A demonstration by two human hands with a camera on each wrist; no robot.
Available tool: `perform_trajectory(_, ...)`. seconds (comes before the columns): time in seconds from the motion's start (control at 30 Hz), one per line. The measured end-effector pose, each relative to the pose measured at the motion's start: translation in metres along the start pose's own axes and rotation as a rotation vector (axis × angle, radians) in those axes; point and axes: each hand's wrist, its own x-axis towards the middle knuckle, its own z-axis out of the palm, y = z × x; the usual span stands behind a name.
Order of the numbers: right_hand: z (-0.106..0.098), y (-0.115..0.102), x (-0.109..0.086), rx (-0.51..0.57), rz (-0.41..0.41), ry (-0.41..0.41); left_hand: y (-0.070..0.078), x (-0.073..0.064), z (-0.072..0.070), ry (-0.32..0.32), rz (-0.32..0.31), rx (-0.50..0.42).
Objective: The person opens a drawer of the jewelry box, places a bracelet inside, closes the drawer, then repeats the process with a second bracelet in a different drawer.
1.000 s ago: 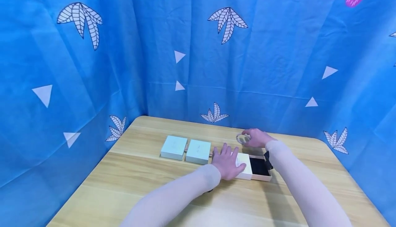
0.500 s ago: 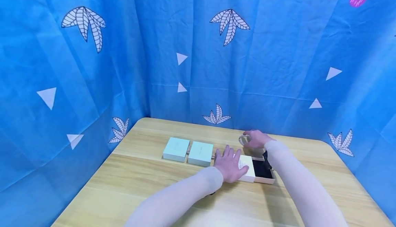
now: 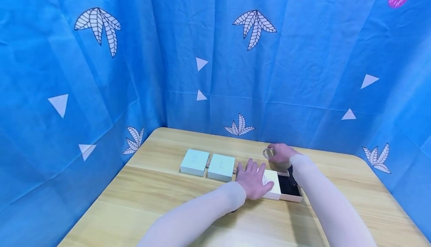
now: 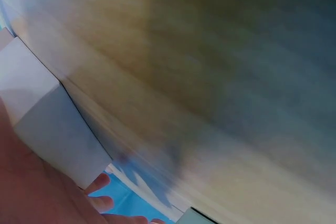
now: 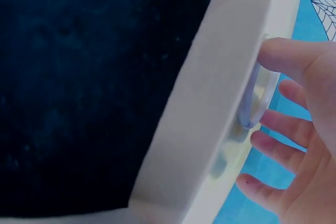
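Observation:
In the head view my left hand (image 3: 253,181) rests with spread fingers on the white sleeve (image 3: 272,183) of a drawer-style box. The box's drawer (image 3: 291,198), with a black lining, sticks out to the right. Behind it my right hand (image 3: 282,153) pinches a pale, glassy bangle (image 3: 264,153) that stands on edge close to the tabletop. From the right wrist, the thumb lies at the upper end of the bangle (image 5: 248,121), beyond the drawer's wall; part of the grip is hidden. In the left wrist view, the palm covers part of the white sleeve (image 4: 63,135).
Two mint-green boxes (image 3: 195,162) (image 3: 221,167) stand in a row left of the white one, with small tabs at their sides. All lie on a pale wooden table (image 3: 141,198). A blue patterned curtain (image 3: 215,71) hangs behind and at the sides.
The head view has shifted slightly, so everything sits a little further right. The bangle shows less beyond the right hand's fingers. Left hand and box keep their places together.

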Motion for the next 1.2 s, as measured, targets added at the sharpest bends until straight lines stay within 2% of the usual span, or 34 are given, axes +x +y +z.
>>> perform_trajectory(0.17,0.0,0.005,-0.001,-0.001,-0.006,0.018,0.003,-0.007,-0.008,0.013,-0.001,0.004)
perform_trajectory(0.4,0.001,0.005,-0.008,-0.008,-0.024,0.044,0.007,0.005,0.007,0.008,-0.001,-0.002)
perform_trajectory(0.53,0.003,0.008,-0.008,-0.025,-0.047,0.063,0.009,0.005,0.007,0.001,0.004,-0.006)
perform_trajectory(0.7,0.001,0.007,-0.01,-0.023,-0.038,0.064,0.008,0.004,0.006,-0.006,0.004,0.004)
perform_trajectory(0.93,-0.005,0.0,-0.013,-0.017,-0.033,0.05,0.006,0.0,0.001,-0.014,0.006,0.012)
perform_trajectory(1.2,-0.014,-0.009,-0.018,0.005,-0.067,0.047,0.002,0.001,0.003,-0.001,-0.001,-0.003)
